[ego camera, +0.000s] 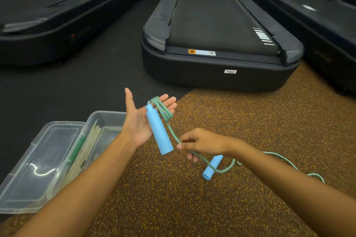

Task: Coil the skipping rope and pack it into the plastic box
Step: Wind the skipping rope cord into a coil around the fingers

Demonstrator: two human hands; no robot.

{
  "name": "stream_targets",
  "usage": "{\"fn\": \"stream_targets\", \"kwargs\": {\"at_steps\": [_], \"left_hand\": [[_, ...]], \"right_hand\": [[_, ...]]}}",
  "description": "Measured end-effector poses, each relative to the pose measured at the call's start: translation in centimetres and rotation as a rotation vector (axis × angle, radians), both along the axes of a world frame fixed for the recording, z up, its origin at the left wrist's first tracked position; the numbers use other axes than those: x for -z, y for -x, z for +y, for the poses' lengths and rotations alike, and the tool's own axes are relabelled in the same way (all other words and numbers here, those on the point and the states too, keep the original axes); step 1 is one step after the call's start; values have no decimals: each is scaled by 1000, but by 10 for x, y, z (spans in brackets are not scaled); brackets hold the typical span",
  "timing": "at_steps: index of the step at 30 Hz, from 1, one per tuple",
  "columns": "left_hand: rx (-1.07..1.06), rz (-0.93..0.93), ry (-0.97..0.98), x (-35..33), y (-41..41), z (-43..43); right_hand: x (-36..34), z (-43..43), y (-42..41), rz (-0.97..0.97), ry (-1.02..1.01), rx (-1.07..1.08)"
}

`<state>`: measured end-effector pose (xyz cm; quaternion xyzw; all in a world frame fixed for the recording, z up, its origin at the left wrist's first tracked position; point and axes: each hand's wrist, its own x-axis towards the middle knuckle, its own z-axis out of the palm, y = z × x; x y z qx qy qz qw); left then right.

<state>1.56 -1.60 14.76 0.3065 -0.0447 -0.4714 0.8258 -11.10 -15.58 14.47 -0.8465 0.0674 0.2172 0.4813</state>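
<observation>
Head view, left hand: palm up, fingers straight and spread, gripping nothing. One handle lies loose across the palm, and a few turns of rope are looped round those fingers.
Head view, right hand: fingers curled, pinching the rope just below and right of the left fingers, with a short straight run between the hands.
Rest of rope: drops from the right fingers past the second handle, which lies on the floor just below them. From there it trails off right, behind the right forearm.
Step in hand: winding, and early by my judgement, since most of the rope is uncoiled.
Doing it well: carry each turn over the left fingertips and lay it beside the last one, not across it. Let the rope slide through the pinch under light tension. Keep the left fingers stiff so the coil can slip off whole.
Risk: the handle overhangs the heel of the palm and may roll off. A thumb laid on it would help.
Box: open on the floor, left of and below the left fingers, partly behind that forearm. Its lid lies further left. Something green and pale shows through the plastic, but I cannot tell what.
Edges: the box wall sits close under the left wrist.
Open room: above and right of the left fingers, short of the treadmill well beyond them.
</observation>
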Motion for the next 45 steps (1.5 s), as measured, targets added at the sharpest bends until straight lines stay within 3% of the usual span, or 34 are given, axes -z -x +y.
{"fn": "stream_targets", "kwargs": {"at_steps": [7, 16, 21, 24, 32, 37, 45], "left_hand": [[94, -49, -141, 10, 3, -1], [407, -184, -265, 10, 14, 0], [548, -242, -267, 12, 19, -4], [602, -256, -269, 11, 21, -5], [716, -223, -196, 5, 25, -6], [663, -184, -163, 2, 26, -8], [512, -74, -22, 2, 16, -3]], "right_hand": [[-26, 12, -6, -232, 414, -181], [-39, 5, -9, -377, 467, -51], [-35, -3, -8, -364, 231, 109], [-32, -10, -9, -412, 225, 162], [-24, -20, -15, -458, -28, 293], [-18, -21, -15, -460, -164, 354], [-4, -29, -8, -374, -147, 353]]}}
